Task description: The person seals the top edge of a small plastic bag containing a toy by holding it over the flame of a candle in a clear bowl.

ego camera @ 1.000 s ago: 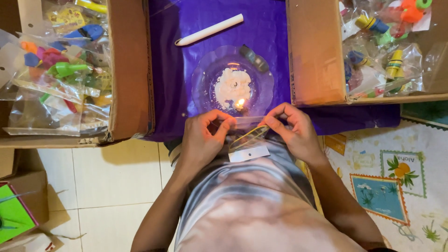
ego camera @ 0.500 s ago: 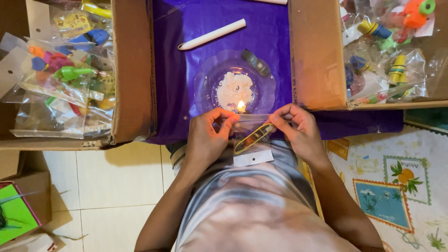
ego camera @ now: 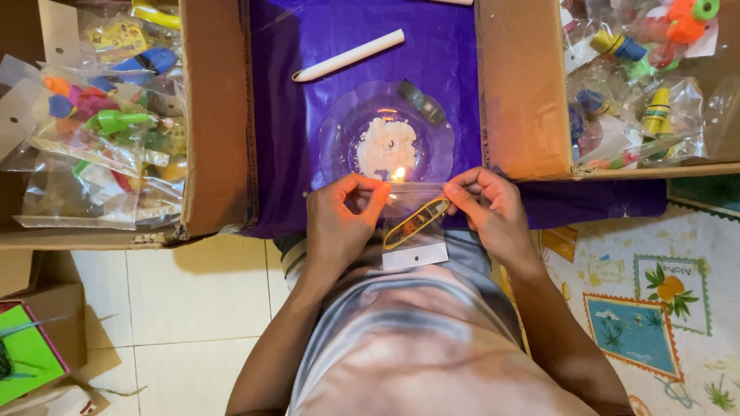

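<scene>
Clear plastic bag [ego camera: 414, 227], small and flat, is held stretched between both hands just above the person's striped shirt [ego camera: 401, 323]. A yellow oblong toy [ego camera: 416, 222] with a dark middle is seen inside it, lying on a slant, and a white card label [ego camera: 415, 256] is seen at the bag's lower edge. The bag's upper left corner is pinched by the left hand [ego camera: 343, 223], thumb and forefinger pressed together on the plastic. The upper right corner is gripped the same way by the right hand [ego camera: 489, 212], fingertips closed on the film. The top edge of the bag is held right at a small candle flame [ego camera: 398, 174].

Just beyond the hands, the flame is borne by a melted white candle stub [ego camera: 387, 148] set in a clear round plastic dish [ego camera: 339, 139]. A dark small object [ego camera: 421, 102] lies at the far rim of that dish; what it is cannot be told. The dish rests on a purple cloth [ego camera: 293, 154]. Farther off on the cloth an unlit white candle [ego camera: 348, 55] is laid at a slant.

The cloth is flanked by two cardboard boxes. The left box [ego camera: 216, 115] is filled with clear packets of coloured toys [ego camera: 100, 123], and the right box [ego camera: 524, 92] with similar bagged toys [ego camera: 647, 85]. A printed floor mat [ego camera: 655, 300] is spread at the right, beside pale floor tiles [ego camera: 177, 308].
</scene>
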